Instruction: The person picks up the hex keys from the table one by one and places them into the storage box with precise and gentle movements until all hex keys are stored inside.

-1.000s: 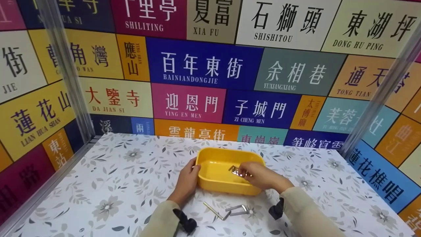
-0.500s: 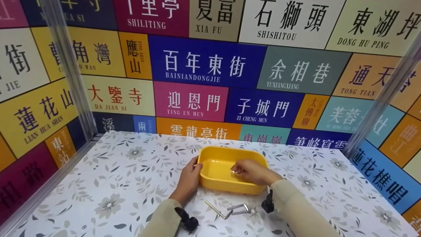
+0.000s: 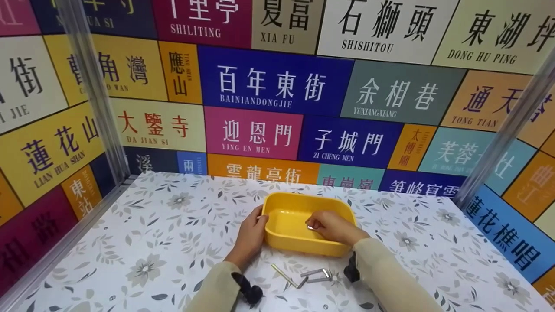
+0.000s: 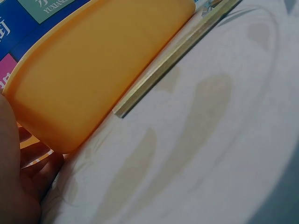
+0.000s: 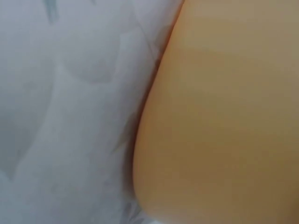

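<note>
Bent metal rods (image 3: 285, 276) lie on the white, leaf-printed tablecloth (image 3: 208, 225) just in front of a yellow tub (image 3: 299, 246). The left hand (image 3: 251, 232) grips the tub's left end, while inside it the right hand (image 3: 333, 227) pinches a small shiny metal piece (image 3: 310, 227). Beyond stands a wall (image 3: 277, 80) of colourful sign panels.

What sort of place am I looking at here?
Probably a small booth or staged workspace, judging by the walls of colourful lettered panels, the clear corner strips and the floral-patterned table.
</note>
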{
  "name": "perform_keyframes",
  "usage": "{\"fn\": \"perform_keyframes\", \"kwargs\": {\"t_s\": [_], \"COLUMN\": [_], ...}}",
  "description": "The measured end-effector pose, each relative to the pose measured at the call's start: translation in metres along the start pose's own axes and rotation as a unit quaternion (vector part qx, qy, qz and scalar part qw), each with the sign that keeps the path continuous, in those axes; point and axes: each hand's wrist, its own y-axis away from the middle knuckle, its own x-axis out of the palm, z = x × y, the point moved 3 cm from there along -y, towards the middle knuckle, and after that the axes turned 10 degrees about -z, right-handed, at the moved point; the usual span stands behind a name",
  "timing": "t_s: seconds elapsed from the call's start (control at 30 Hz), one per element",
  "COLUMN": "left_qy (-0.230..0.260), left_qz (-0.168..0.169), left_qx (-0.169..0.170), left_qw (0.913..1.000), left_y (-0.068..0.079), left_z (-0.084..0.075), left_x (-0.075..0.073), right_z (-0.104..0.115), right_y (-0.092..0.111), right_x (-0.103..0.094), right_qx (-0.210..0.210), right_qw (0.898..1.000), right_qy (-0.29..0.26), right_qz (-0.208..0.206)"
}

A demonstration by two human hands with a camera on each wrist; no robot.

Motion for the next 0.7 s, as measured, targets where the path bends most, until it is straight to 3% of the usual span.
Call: {"fn": "perform_keyframes", "kwargs": {"t_s": [0.27, 0.7], "left_qy": [0.002, -0.004], "left_qz": [0.004, 0.005], "left_qx": [-0.014, -0.019], "left_qw": [0.9999, 0.9998], "left_y": [0.0000, -0.0003], "left_z": [-0.0012, 0.0000], "left_x": [-0.0007, -0.0003], "right_z": [0.0016, 0.0010], "right_y": [-0.0029, -0.0029], "right_x": [0.0000, -0.0023], "right_qx": [0.064, 0.103], "right_qw": [0.998, 0.994], "right_qy": [0.000, 0.007], "right_qz": [0.007, -0.017]}}
